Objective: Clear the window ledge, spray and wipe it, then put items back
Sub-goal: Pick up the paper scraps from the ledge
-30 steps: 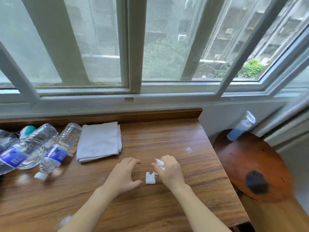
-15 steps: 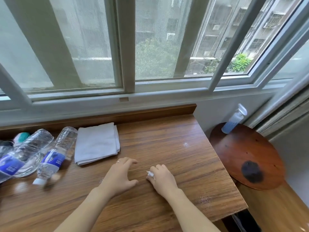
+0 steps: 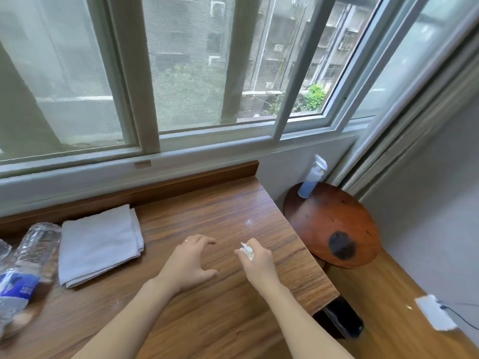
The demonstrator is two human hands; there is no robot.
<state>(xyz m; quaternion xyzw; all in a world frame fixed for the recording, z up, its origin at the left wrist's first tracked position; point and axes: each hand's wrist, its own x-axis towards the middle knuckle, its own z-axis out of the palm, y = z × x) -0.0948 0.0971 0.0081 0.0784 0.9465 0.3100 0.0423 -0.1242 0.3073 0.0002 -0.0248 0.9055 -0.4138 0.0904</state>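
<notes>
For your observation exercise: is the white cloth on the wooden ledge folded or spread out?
Folded. The white cloth lies as a neat rectangle with stacked layers showing along its right and front edges, flat on the wooden ledge.

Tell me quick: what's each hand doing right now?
Left hand: open, fingers spread on the brown wooden ledge, holding nothing.
Right hand: closed on small crumpled white paper scraps.

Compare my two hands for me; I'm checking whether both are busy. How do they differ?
The right hand is curled around a white paper scrap; the left hand holds nothing. The left hand's fingers are spread, the right hand's are bunched. Both are over the wooden ledge.
</notes>
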